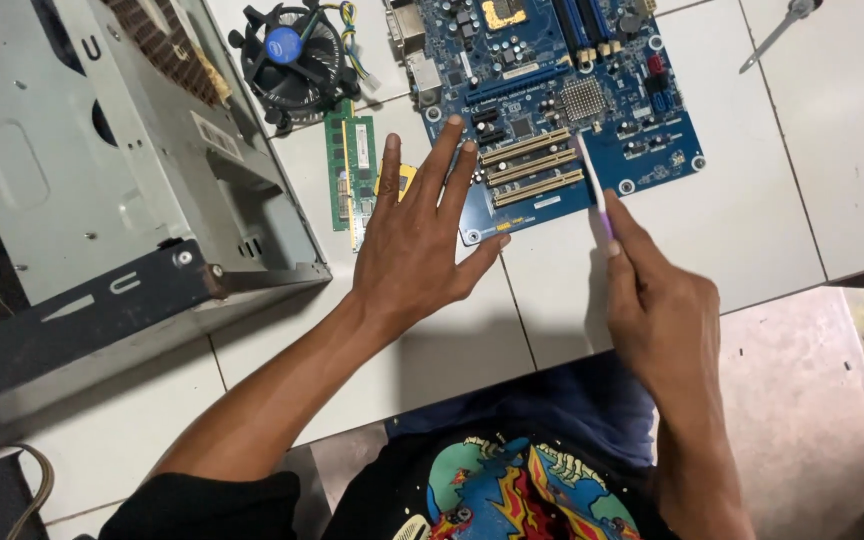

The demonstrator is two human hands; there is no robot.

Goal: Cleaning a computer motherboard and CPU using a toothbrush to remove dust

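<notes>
Circuit board (pixel 562 90): we are keeping the blue board lying flat on the white tiled worktop (pixel 752 200), component side up, so that its slots and chips are facing us and are easy to reach.
Brush (pixel 594 190): we are holding a thin white and purple tool, seemingly a small brush, with its far end resting against the board's near right part, just beside the row of long tan slots.
Right hand (pixel 662 310): our grip is closing around the lower end of the brush like a pen, fingers pinching it, which is giving us fine control over the tip.
Left hand (pixel 422 235): we are pressing it flat with the fingers spread wide, nothing held; the fingertips are lying on the board's near left corner, apparently steadying it.
Memory sticks (pixel 350 170): two green sticks are lying side by side just left of the board, partly under our left fingers.
Cooler fan (pixel 292 60): it is sitting apart, behind the sticks.
Computer case (pixel 102 180): the opened grey case is lying at the left.
Screwdriver (pixel 777 30): it is resting well apart at the far right.
</notes>
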